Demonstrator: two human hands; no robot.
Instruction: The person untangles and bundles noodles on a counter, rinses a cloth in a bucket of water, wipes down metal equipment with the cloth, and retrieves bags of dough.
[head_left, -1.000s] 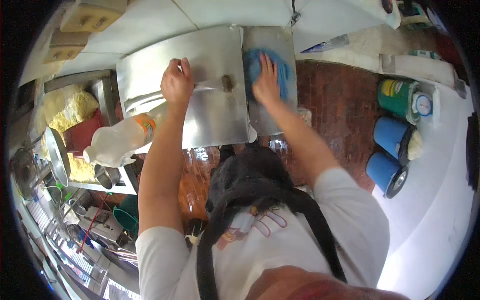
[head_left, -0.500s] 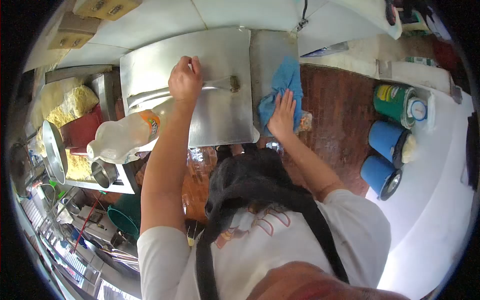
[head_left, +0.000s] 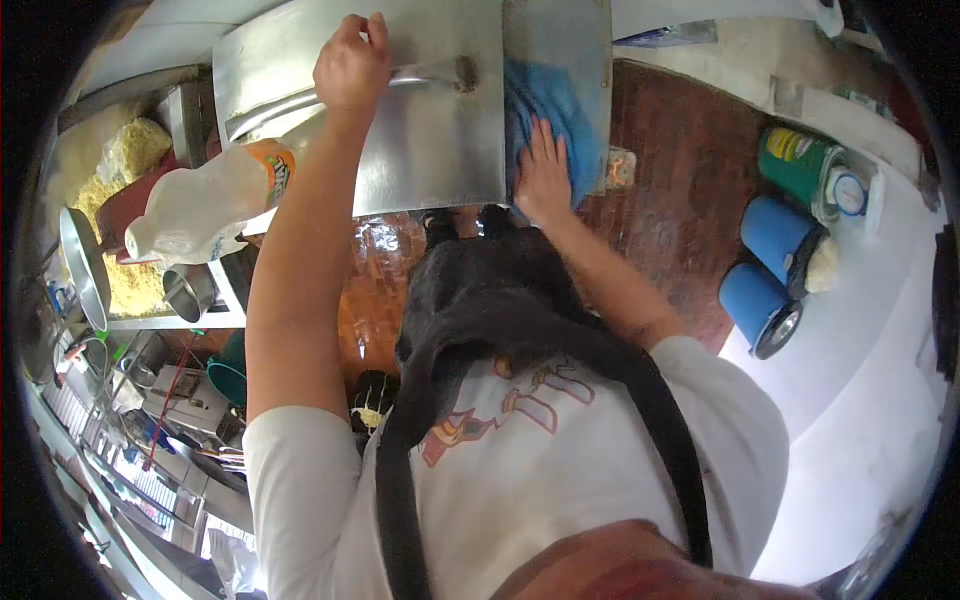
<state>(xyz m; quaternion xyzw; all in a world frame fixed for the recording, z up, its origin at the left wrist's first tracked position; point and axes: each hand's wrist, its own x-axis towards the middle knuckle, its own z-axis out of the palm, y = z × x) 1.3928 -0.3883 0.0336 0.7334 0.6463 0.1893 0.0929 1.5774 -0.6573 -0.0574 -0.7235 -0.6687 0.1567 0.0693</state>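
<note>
My left hand (head_left: 352, 65) is closed, raised over the steel lid (head_left: 430, 140) near its long bar handle (head_left: 420, 75). What its curled fingers hold, if anything, is hidden. Flat on a crumpled blue cloth (head_left: 570, 110) lies my right hand (head_left: 545, 175), fingers stretched out, pressing it against the metal side panel (head_left: 595, 40) right of the lid. Beside my left forearm is a cloudy plastic bottle (head_left: 205, 200) with an orange label, its neck toward the lower left.
At left are a steel pot (head_left: 188, 290), a round pan (head_left: 85, 265) and yellow shredded food (head_left: 140, 290). Blue containers (head_left: 780, 235) and a green tin (head_left: 795, 165) line the right side. Reddish tiles cover the floor (head_left: 680, 150).
The view has tipped, so the lid sits higher in the picture. My right hand and the cloth have shifted left, closer to the lid's edge. My left hand stays closed over the lid.
</note>
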